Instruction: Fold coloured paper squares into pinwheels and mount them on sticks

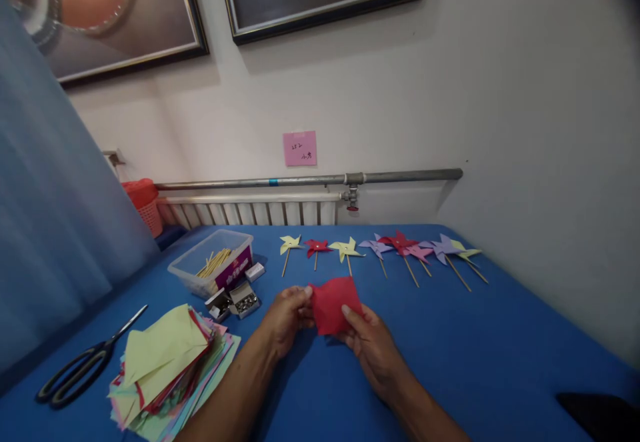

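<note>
A square of red paper (334, 305) is held up over the blue table between my two hands. My left hand (289, 317) pinches its left edge near the upper corner. On the other side, my right hand (367, 341) grips the lower right part, thumb on the front face and fingers behind. To the left lies a stack of coloured paper sheets (167, 355), with pale yellow on top. Black-handled scissors (93, 360) rest beside the stack, blades pointing away. Beyond my left hand, an opened small box of metal pins (244, 300) stands on the table.
A clear plastic tub (205, 255) holds thin wooden sticks (215, 263). Finished paper pinwheels, such as a yellow one (346, 249) and a red one (399, 242), lie along the table's far side. A radiator (250, 210) and pipe run behind. A blue curtain (55, 215) hangs left.
</note>
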Available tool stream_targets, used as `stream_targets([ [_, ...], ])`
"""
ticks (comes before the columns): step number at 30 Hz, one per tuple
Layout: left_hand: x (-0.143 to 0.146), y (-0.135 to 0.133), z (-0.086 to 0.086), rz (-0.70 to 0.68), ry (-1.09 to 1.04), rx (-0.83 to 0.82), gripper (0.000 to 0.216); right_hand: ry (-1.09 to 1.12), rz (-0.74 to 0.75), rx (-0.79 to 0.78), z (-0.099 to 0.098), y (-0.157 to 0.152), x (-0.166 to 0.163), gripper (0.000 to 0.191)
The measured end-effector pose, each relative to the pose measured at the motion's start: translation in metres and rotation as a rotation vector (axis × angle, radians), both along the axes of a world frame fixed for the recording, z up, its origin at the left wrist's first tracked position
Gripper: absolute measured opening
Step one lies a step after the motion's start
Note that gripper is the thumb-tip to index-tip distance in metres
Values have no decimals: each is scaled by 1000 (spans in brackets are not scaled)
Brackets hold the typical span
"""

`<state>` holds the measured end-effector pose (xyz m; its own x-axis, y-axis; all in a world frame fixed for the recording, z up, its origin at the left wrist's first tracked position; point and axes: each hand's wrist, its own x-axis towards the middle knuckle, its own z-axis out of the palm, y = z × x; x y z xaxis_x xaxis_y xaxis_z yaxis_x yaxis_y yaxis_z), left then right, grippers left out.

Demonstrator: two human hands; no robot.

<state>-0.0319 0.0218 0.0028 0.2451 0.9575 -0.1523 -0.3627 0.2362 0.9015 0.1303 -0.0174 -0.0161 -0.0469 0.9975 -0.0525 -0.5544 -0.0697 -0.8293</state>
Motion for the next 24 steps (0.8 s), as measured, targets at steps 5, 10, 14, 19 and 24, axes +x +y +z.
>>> stream_targets([
  [5,12,-2,2,124,11,71,42,-63,-89,-3,-4,5,3,43],
  [10,10,-2,10,221,6,100,41,-145,-239,-57,-10,10,6,46],
  [14,8,-7,14,75,-93,15,39,-94,-125,8,3,4,8,40],
  [19,9,-10,14,-6,-91,-8,40,31,161,-35,12,-4,11,41],
  [24,13,-5,8,107,97,88,37,-27,138,-59,8,-5,8,42],
])
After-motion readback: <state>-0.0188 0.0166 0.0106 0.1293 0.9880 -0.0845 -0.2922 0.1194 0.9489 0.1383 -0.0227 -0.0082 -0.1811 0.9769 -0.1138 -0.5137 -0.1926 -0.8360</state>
